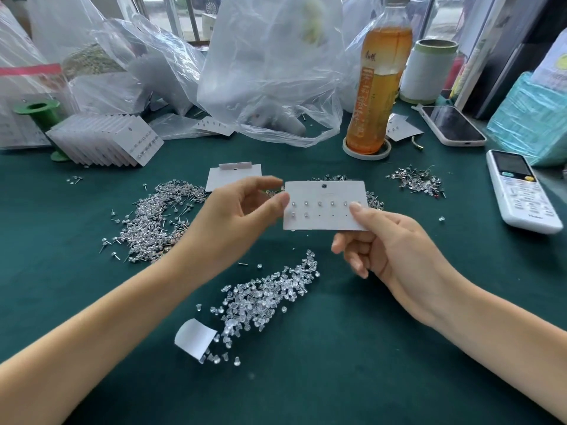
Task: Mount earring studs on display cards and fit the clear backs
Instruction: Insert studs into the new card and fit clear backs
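A white display card (325, 220) is held above the green table between both hands. Its top row carries several studs, and its bottom row has two studs at the left, then bare holes. My left hand (236, 216) pinches the card's left edge with thumb and fingers. My right hand (383, 243) grips the lower right corner, thumb on the front. A large pile of loose studs (153, 219) lies at the left. Clear backs (267, 299) are spread on the table below the card. A smaller stud pile (417, 180) sits at the right.
A stack of cards (104, 139) leans at the back left, and a blank card (233, 176) lies behind my left hand. Plastic bags (270, 72), a tea bottle (377, 84), a phone (451, 124), a remote (521, 191) and a curled paper scoop (194, 337) surround the work area.
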`<action>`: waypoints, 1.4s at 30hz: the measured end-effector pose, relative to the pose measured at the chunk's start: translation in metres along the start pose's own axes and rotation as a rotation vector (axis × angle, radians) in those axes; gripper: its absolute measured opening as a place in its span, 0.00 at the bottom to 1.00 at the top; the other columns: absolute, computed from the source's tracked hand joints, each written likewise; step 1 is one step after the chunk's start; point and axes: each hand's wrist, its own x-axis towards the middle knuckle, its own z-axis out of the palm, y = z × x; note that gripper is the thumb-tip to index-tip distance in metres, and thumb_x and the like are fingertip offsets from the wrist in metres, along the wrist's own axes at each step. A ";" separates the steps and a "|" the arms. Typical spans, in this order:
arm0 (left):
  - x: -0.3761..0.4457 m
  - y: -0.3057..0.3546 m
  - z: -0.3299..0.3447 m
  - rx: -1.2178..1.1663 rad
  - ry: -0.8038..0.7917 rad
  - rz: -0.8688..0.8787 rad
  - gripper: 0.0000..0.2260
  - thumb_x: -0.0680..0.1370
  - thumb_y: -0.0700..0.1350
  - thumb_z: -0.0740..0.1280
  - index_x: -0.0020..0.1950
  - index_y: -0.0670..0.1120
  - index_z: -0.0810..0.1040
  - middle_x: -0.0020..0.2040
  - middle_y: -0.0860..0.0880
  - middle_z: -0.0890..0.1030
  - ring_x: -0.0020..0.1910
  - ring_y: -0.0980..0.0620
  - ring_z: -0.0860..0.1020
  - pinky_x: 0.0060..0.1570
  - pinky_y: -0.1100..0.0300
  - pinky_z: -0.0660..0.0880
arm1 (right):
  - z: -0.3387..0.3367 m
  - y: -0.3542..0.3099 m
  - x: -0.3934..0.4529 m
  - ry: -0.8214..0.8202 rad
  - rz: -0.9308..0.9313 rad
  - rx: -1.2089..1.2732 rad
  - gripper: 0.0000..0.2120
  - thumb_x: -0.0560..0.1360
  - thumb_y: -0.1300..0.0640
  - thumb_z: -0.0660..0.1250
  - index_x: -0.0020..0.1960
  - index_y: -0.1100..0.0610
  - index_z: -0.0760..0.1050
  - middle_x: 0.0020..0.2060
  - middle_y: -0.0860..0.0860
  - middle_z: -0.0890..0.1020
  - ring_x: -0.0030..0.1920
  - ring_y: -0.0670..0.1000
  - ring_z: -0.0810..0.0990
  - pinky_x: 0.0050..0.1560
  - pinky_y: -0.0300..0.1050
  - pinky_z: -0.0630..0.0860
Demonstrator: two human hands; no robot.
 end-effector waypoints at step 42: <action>0.000 -0.016 0.004 0.425 -0.071 0.227 0.31 0.68 0.60 0.69 0.68 0.55 0.68 0.60 0.62 0.70 0.61 0.64 0.67 0.57 0.81 0.58 | -0.030 -0.002 0.021 0.094 -0.502 -1.316 0.09 0.68 0.46 0.73 0.40 0.51 0.83 0.38 0.44 0.78 0.41 0.47 0.70 0.49 0.43 0.68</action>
